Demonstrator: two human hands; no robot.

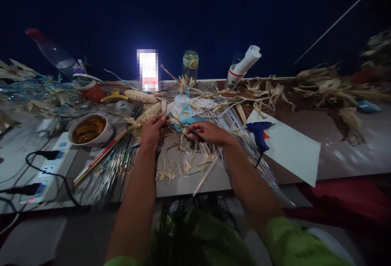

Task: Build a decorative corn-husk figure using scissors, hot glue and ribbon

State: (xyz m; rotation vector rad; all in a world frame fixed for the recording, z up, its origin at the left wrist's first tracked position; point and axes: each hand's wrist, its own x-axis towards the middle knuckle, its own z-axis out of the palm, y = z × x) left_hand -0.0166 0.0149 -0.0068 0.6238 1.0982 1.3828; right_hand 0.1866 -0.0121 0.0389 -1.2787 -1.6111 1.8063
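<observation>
My right hand [205, 131] is closed on a dark-handled tool [197, 135], whose thin dark front end points up and left toward my other hand. With its fingers pinched together, my left hand [154, 128] holds something too small to make out near that tip. Light blue ribbon [191, 120] lies just behind the hands, beside a small white container [182, 101]. Pale husk scraps [198, 167] are scattered on the table [177, 186] beneath and in front of the hands. Two corn cobs [141, 97] lie behind my left hand.
At left are a bowl of brown liquid [88, 129], a power strip [53, 170], sticks [99, 158] and clear strands [111, 176]. At right, a blue glue gun [259, 133] lies by a white sheet [295, 148]. Behind stand a lit screen [148, 70], a jar [190, 64] and a cup [233, 78].
</observation>
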